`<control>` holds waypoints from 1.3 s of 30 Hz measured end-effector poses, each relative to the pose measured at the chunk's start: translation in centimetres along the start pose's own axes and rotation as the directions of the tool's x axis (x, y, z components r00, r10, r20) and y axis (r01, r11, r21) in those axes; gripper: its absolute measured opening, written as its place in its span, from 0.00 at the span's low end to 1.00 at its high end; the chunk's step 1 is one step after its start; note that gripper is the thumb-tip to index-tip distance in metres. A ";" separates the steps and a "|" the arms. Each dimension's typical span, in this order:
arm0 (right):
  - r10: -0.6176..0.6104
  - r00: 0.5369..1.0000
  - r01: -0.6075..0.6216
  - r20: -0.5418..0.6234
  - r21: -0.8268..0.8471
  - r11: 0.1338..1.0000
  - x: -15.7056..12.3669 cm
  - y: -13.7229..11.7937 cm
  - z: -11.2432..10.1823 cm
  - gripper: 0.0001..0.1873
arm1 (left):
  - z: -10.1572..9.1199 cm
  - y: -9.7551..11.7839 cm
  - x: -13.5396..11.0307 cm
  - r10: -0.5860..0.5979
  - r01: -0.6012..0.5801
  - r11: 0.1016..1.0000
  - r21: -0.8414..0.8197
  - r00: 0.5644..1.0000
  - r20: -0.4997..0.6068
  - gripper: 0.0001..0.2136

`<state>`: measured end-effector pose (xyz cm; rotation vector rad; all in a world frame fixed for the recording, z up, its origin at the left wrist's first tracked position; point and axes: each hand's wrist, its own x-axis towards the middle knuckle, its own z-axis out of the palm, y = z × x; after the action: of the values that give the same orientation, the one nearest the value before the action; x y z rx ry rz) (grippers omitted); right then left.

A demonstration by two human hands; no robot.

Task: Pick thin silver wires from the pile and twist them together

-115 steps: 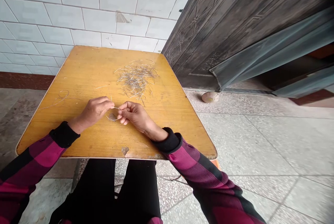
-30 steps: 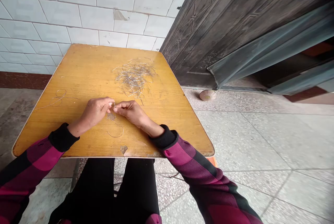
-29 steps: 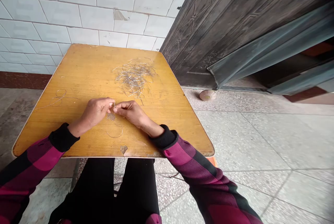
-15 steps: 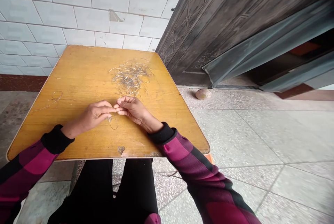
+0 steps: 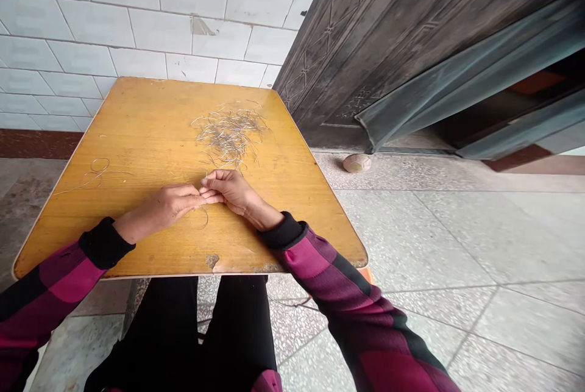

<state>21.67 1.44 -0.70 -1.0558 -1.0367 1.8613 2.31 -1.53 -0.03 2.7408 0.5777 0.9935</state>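
Just in front of the wire pile, my left hand and my right hand meet fingertip to fingertip over the table. Both are closed in a pinch on a thin wire, whose curved end hangs below the fingers. A short bit of it seems to stick up above my right fingertips. The part between the fingers is hidden. Beyond my hands lies a loose pile of short thin wires, silvery and dark, tangled together.
A longer, looped wire lies at the left of the yellow wooden table. White wall tiles border the table's back. At the right stand a dark carved door with a grey-green curtain and a roundish object on the floor.
My left hand has shifted slightly right, and its fingers have closed in against my right fingertips. The hanging wire end has swung a little to the right. My right hand stays nearly in place.
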 end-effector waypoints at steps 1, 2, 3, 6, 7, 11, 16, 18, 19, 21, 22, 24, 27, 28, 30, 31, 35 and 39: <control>0.006 1.000 -0.006 0.002 0.003 1.000 0.0 -0.1 0.0 0.11 | 0.1 -0.2 -0.1 -0.005 0.005 1.000 0.005 1.000 0.002 0.11; 0.009 1.000 -0.009 0.005 0.002 1.000 -0.1 -0.1 0.0 0.10 | 0.3 -0.3 -0.2 -0.008 0.008 1.000 0.006 1.000 0.004 0.10; 0.010 1.000 -0.010 0.010 -0.002 1.000 -0.1 -0.2 0.0 0.10 | 0.4 -0.5 -0.3 -0.010 0.010 1.000 0.006 1.000 0.006 0.10; 0.018 0.999 -0.017 0.037 -0.030 0.999 -0.2 -0.3 -0.1 0.09 | 0.6 -0.7 -0.4 -0.005 0.005 1.000 0.003 1.000 -0.001 0.10; 0.015 0.999 -0.014 0.046 -0.037 0.999 -0.1 -0.3 -0.2 0.09 | 0.7 -0.7 -0.4 -0.004 0.004 1.000 0.002 1.000 -0.004 0.11; -0.066 0.997 0.068 0.046 -0.047 0.997 0.2 -0.6 -0.7 0.11 | 0.5 -0.5 -0.3 -0.003 0.002 1.000 0.021 1.000 0.030 0.10; -0.136 0.986 0.148 0.092 -0.134 0.980 0.7 -0.4 -1.3 0.24 | 0.6 -0.4 -0.2 0.016 -0.018 0.999 0.043 0.999 0.039 0.10; -0.221 0.962 0.248 0.161 -0.176 0.953 0.9 -0.2 -1.6 0.31 | 0.6 -0.5 -0.3 0.015 -0.016 0.999 0.031 0.999 0.028 0.10; -0.264 0.943 0.304 0.202 -0.201 0.931 1.0 -0.1 -1.8 0.32 | 0.6 -0.5 -0.3 0.006 -0.006 1.000 0.026 1.000 0.031 0.10; -0.319 0.902 0.398 0.290 -0.271 0.877 1.3 0.1 -2.3 0.26 | 0.4 -0.5 -0.3 -0.017 0.016 1.000 0.026 0.999 0.044 0.11; -0.328 0.886 0.431 0.329 -0.316 0.845 1.4 0.2 -2.6 0.22 | 0.4 -0.5 -0.4 -0.026 0.024 0.999 0.032 0.998 0.053 0.11; -0.335 0.864 0.483 0.375 -0.433 0.761 1.7 0.3 -3.0 0.15 | 0.4 -0.5 -0.4 -0.031 0.027 0.998 0.052 0.997 0.065 0.11; -0.369 0.846 0.532 0.384 -0.630 0.565 1.7 0.3 -3.1 0.11 | 0.7 -0.6 -0.3 -0.039 0.032 0.996 0.085 0.996 0.081 0.10; -0.386 0.839 0.539 0.383 -0.681 0.496 1.7 0.2 -3.1 0.11 | 0.8 -0.6 -0.2 -0.045 0.037 0.995 0.094 0.995 0.087 0.10; -0.417 0.823 0.545 0.387 -0.745 0.384 1.4 -0.1 -2.9 0.11 | 0.8 -0.7 -0.1 -0.061 0.051 0.994 0.099 0.994 0.095 0.09; -0.434 0.814 0.546 0.386 -0.765 0.343 1.2 -0.4 -2.9 0.10 | 0.7 -0.8 -0.1 -0.066 0.057 0.994 0.097 0.994 0.090 0.10; -0.517 0.781 0.529 0.351 -0.811 0.250 0.0 -1.9 -3.1 0.08 | -0.8 -1.9 -0.4 -0.122 0.124 0.985 0.121 0.992 -0.024 0.10; -0.516 0.814 0.473 0.266 -0.819 0.324 -1.6 -3.6 -4.0 0.10 | -3.3 -3.6 -1.0 -0.303 0.350 0.910 0.221 0.927 -0.219 0.10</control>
<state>26.62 2.56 1.72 -1.0796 -2.1103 0.7019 -1.65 1.47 0.90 2.6434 1.2336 1.1546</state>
